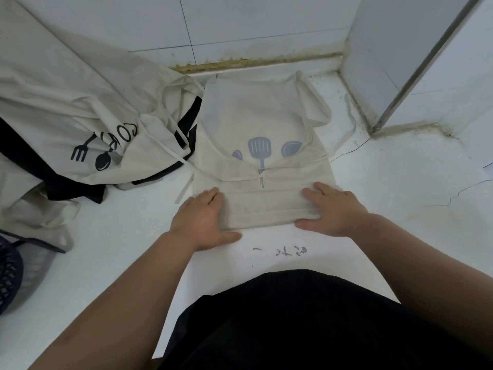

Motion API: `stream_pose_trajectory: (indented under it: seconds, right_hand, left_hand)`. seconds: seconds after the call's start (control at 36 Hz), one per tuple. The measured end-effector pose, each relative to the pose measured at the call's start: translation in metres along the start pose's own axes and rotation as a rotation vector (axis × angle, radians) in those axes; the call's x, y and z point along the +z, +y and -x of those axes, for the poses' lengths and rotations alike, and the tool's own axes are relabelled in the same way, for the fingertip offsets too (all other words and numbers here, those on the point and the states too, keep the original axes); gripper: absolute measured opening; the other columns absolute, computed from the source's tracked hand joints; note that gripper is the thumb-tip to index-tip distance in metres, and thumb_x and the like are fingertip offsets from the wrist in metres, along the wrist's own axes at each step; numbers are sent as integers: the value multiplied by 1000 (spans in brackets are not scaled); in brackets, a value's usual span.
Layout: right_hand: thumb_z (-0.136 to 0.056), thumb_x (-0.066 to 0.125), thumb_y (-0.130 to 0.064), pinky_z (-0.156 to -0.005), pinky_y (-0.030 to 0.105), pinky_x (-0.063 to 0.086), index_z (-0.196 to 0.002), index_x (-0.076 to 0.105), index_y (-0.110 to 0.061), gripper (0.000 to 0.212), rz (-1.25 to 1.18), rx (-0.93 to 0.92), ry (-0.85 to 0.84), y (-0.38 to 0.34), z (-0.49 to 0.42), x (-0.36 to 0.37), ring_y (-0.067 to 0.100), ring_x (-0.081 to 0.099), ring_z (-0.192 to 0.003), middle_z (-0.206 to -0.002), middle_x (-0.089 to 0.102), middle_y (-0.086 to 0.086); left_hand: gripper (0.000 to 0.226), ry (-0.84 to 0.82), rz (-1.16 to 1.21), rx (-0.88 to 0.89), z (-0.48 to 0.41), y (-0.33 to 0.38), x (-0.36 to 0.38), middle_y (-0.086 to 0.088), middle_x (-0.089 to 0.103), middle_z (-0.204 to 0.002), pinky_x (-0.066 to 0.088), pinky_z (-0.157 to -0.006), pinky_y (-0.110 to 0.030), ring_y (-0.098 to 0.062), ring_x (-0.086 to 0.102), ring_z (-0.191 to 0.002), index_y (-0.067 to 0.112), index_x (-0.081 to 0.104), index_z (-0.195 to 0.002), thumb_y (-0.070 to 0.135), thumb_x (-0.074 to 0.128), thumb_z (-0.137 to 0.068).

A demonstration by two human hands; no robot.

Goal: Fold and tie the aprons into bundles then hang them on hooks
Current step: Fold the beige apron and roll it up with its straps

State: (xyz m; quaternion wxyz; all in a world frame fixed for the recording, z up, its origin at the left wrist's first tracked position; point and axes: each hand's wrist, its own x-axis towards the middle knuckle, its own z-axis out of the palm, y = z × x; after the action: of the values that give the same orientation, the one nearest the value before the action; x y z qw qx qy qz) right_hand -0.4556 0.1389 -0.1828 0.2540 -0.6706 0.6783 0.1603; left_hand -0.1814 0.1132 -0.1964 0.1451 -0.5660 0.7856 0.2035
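A cream apron [256, 121] with a blue-grey spatula print lies flat on the white counter, its sides folded inward and its thin ties crossing over it. Its near end is folded into a flat band [264, 206]. My left hand [202, 220] presses flat on the band's left end, fingers straight. My right hand [333, 209] presses flat on the band's right end, thumb along the near edge.
A heap of cream aprons with black trim and a fork-and-spoon print [88, 121] lies at the left. A dark plastic basket [13, 279] pokes in at the lower left. A tiled wall [240, 28] stands behind, a pillar [394, 62] at the right.
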Motion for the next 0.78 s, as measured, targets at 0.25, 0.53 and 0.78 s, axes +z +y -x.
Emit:
stream_pose_trajectory:
  seconds: [0.25,0.53,0.78]
  right_hand:
    - [-95,48,-32,-106,40,35,-148,25,-20,59,-231,42,181,-12,-30,-30,31,37,-133,-149,29,10]
    - [-99,34,-34,-103,42,37,-147,25,-23,50,-67,26,78,-21,-58,-27,36,42,-123,-142,32,12]
    - [-99,30,-20,-92,42,40,-122,48,-6,32,-166,262,258,12,-53,-19,38,50,-109,-121,44,17]
  left_hand:
    - [63,124,-44,79,-18,6,-29,0,6,-161,12,-116,-35,-18,7,-147,22,17,-152,38,43,-97]
    - [64,-66,-48,-24,-37,-26,-18,5,-14,-161,4,-120,-42,-18,-11,-148,31,-1,-153,56,21,-98]
    - [65,49,75,-98,-37,-47,-4,5,-14,-160,-3,-119,-37,-14,-13,-147,29,1,-154,57,18,-98]
